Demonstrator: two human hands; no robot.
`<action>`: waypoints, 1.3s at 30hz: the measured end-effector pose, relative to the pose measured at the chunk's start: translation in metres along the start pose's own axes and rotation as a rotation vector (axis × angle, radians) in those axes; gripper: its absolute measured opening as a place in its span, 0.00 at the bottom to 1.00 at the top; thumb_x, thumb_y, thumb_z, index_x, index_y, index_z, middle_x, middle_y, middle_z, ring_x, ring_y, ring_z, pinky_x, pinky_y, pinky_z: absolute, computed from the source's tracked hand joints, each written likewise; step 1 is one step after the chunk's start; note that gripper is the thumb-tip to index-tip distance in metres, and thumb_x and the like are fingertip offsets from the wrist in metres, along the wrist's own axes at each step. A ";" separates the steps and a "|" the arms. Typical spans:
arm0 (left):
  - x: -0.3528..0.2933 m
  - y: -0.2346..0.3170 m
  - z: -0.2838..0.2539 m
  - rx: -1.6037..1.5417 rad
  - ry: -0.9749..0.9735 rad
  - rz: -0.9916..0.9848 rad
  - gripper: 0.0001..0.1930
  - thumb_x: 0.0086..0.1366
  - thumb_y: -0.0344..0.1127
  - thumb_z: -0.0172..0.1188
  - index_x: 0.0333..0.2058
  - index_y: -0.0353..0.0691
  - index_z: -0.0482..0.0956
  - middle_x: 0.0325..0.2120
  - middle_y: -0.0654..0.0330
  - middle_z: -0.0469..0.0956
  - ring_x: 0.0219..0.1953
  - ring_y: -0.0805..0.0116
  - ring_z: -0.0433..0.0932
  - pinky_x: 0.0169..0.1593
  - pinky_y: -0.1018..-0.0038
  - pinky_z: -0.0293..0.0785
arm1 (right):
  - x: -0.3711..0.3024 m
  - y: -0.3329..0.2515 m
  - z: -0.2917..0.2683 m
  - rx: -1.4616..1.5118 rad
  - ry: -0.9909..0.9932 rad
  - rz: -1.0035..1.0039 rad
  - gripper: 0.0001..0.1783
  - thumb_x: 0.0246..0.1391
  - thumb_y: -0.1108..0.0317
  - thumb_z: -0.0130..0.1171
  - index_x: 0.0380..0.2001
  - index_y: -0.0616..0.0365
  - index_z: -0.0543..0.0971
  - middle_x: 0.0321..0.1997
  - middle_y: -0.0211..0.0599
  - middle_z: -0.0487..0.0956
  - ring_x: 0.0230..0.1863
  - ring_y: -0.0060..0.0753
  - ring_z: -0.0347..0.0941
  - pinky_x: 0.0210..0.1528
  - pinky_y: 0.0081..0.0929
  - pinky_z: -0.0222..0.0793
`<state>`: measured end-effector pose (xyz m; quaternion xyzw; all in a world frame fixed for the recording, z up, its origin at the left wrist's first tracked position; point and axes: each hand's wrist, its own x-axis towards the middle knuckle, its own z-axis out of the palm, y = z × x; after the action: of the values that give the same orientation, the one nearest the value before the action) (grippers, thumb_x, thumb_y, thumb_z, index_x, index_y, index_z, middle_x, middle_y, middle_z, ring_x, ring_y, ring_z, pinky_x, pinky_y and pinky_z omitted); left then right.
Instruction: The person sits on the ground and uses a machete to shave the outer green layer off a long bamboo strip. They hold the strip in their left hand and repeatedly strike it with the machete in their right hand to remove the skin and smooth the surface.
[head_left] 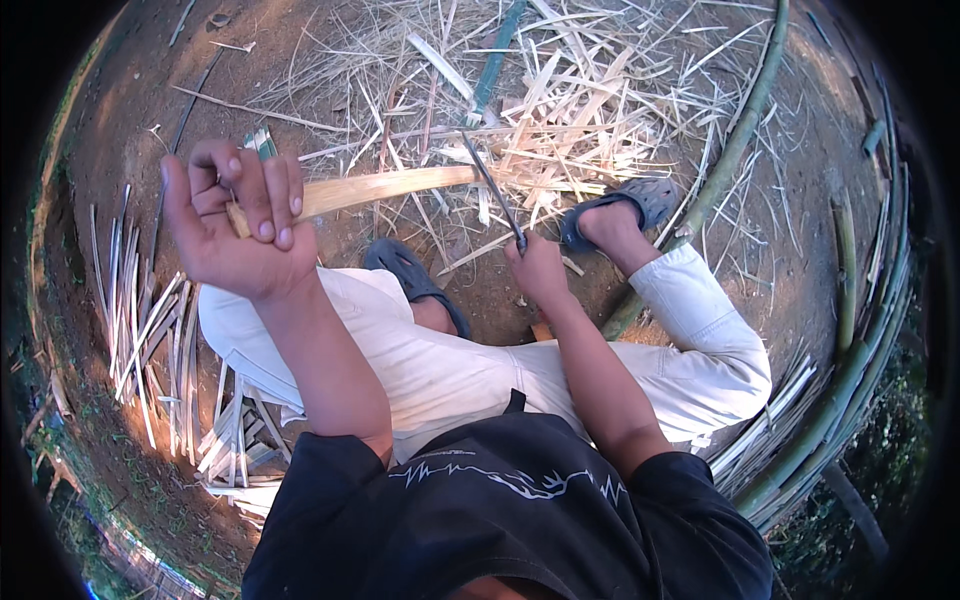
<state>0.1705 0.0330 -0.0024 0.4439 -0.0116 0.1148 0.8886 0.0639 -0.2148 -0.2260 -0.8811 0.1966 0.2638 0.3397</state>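
My left hand (240, 215) is raised at the left, palm turned up, its fingers curled round the end of a pale bamboo strip (385, 187). From there the strip reaches rightward across the middle. My right hand (538, 268) is closed round the near end of a knife (492, 185), whose dark narrow blade points away and to the left. The blade crosses the strip near the strip's far end; whether the edge bites into it I cannot tell. The knife's handle is mostly hidden in my fist.
Bamboo shavings (590, 110) lie heaped on the dirt ahead. A long green bamboo pole (735, 150) runs along the right, with more poles (850, 400) at the far right. Bundled split strips (150, 330) lie left. My dark clogs (640, 205) stand on the ground.
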 end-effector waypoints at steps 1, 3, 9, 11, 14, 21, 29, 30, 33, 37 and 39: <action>0.001 0.003 -0.001 -0.020 -0.059 0.023 0.24 0.71 0.52 0.40 0.23 0.42 0.68 0.04 0.68 0.56 0.04 0.79 0.49 0.18 0.80 0.53 | 0.000 0.008 0.003 -0.023 0.010 0.007 0.19 0.52 0.58 0.56 0.35 0.68 0.78 0.31 0.60 0.79 0.38 0.60 0.77 0.44 0.49 0.71; -0.001 0.009 -0.002 -0.021 -0.090 0.065 0.23 0.71 0.52 0.39 0.23 0.42 0.68 0.04 0.68 0.56 0.04 0.79 0.49 0.19 0.80 0.53 | 0.003 0.027 0.009 -0.032 0.037 0.036 0.18 0.52 0.59 0.55 0.33 0.68 0.77 0.30 0.60 0.79 0.37 0.60 0.77 0.43 0.49 0.70; -0.008 0.005 0.008 0.006 -0.124 0.085 0.23 0.71 0.51 0.39 0.23 0.42 0.68 0.04 0.68 0.56 0.05 0.79 0.50 0.20 0.80 0.54 | 0.017 0.065 0.020 -0.031 0.097 0.050 0.18 0.53 0.59 0.54 0.31 0.67 0.77 0.29 0.60 0.78 0.36 0.61 0.76 0.41 0.49 0.69; -0.011 0.009 0.010 -0.025 -0.200 0.126 0.22 0.72 0.51 0.38 0.23 0.43 0.68 0.04 0.68 0.56 0.05 0.79 0.50 0.20 0.80 0.55 | 0.018 0.049 0.017 -0.017 0.123 0.012 0.18 0.54 0.58 0.53 0.32 0.67 0.77 0.28 0.60 0.78 0.36 0.61 0.76 0.41 0.48 0.69; -0.013 0.013 0.010 -0.018 -0.227 0.167 0.22 0.72 0.50 0.38 0.23 0.42 0.68 0.05 0.68 0.57 0.05 0.79 0.49 0.20 0.80 0.55 | 0.014 0.019 0.006 0.090 0.078 0.034 0.19 0.55 0.57 0.51 0.36 0.65 0.77 0.31 0.59 0.79 0.37 0.62 0.77 0.43 0.50 0.71; -0.007 -0.012 0.020 0.131 -0.021 0.086 0.20 0.72 0.46 0.41 0.23 0.41 0.67 0.05 0.68 0.55 0.05 0.80 0.48 0.18 0.80 0.52 | 0.018 0.021 0.038 0.108 0.129 -0.031 0.17 0.57 0.59 0.53 0.33 0.65 0.76 0.27 0.58 0.78 0.33 0.61 0.76 0.38 0.51 0.71; -0.003 -0.016 0.021 0.210 0.330 0.137 0.18 0.70 0.43 0.42 0.22 0.42 0.66 0.05 0.68 0.51 0.05 0.79 0.47 0.16 0.80 0.49 | -0.001 0.005 0.045 0.031 0.149 -0.146 0.15 0.58 0.60 0.52 0.36 0.64 0.75 0.27 0.57 0.79 0.31 0.62 0.76 0.37 0.53 0.71; -0.003 -0.015 0.019 0.205 0.366 0.144 0.17 0.69 0.42 0.42 0.22 0.42 0.66 0.05 0.68 0.51 0.05 0.78 0.47 0.16 0.80 0.49 | 0.004 0.021 0.052 -0.024 0.135 -0.072 0.16 0.58 0.60 0.51 0.36 0.65 0.75 0.27 0.57 0.79 0.31 0.62 0.76 0.38 0.53 0.72; 0.004 -0.013 0.014 0.208 0.420 0.132 0.17 0.69 0.42 0.41 0.22 0.42 0.65 0.05 0.67 0.51 0.05 0.77 0.46 0.16 0.79 0.48 | 0.020 0.049 0.049 -0.081 0.083 0.044 0.17 0.58 0.60 0.50 0.35 0.67 0.76 0.28 0.60 0.79 0.33 0.63 0.77 0.39 0.53 0.72; 0.002 -0.013 0.011 0.222 0.439 0.136 0.17 0.69 0.42 0.41 0.22 0.42 0.65 0.05 0.67 0.52 0.06 0.76 0.47 0.16 0.79 0.49 | 0.001 0.014 0.035 -0.029 0.052 -0.050 0.18 0.58 0.60 0.52 0.34 0.68 0.75 0.27 0.60 0.79 0.32 0.62 0.77 0.36 0.52 0.73; 0.005 -0.015 0.009 0.200 0.440 0.139 0.17 0.69 0.42 0.41 0.22 0.42 0.65 0.05 0.67 0.52 0.06 0.77 0.48 0.16 0.79 0.49 | -0.014 -0.013 0.024 0.044 0.050 -0.188 0.16 0.57 0.61 0.53 0.34 0.67 0.75 0.26 0.58 0.78 0.30 0.60 0.77 0.33 0.50 0.73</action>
<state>0.1788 0.0183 -0.0080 0.4919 0.1632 0.2700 0.8114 0.0521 -0.1870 -0.2263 -0.8943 0.1273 0.2046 0.3771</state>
